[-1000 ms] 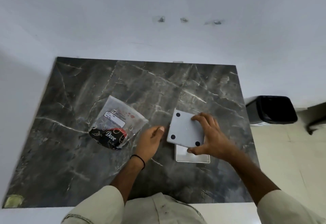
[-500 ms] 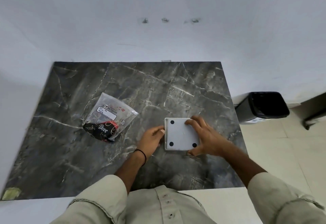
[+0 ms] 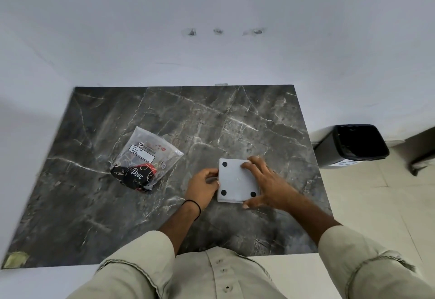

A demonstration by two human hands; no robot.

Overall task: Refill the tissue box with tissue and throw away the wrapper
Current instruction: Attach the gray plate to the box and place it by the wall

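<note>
A square white tissue box (image 3: pixel 235 179) lies upside down on the dark marble table (image 3: pixel 141 216), its base plate with black rubber feet facing up. My right hand (image 3: pixel 266 183) lies spread over the box's right side, fingers on the base and thumb at the near edge. My left hand (image 3: pixel 202 184) presses against the box's left edge. A clear plastic wrapper (image 3: pixel 144 159) with a black and red "Dove" print lies flat to the left, apart from both hands. I cannot see whether any tissue is inside the box.
A black waste bin (image 3: pixel 350 145) with a dark liner stands on the tiled floor just beyond the table's right edge. White walls bound the table at the back and left. A yellowish scrap (image 3: pixel 15 258) sits at the near left corner.
The base plate, tilted and offset above the box a second ago, now sits flush on it. Both hands have stayed at the box's sides. The wrapper has not moved.
</note>
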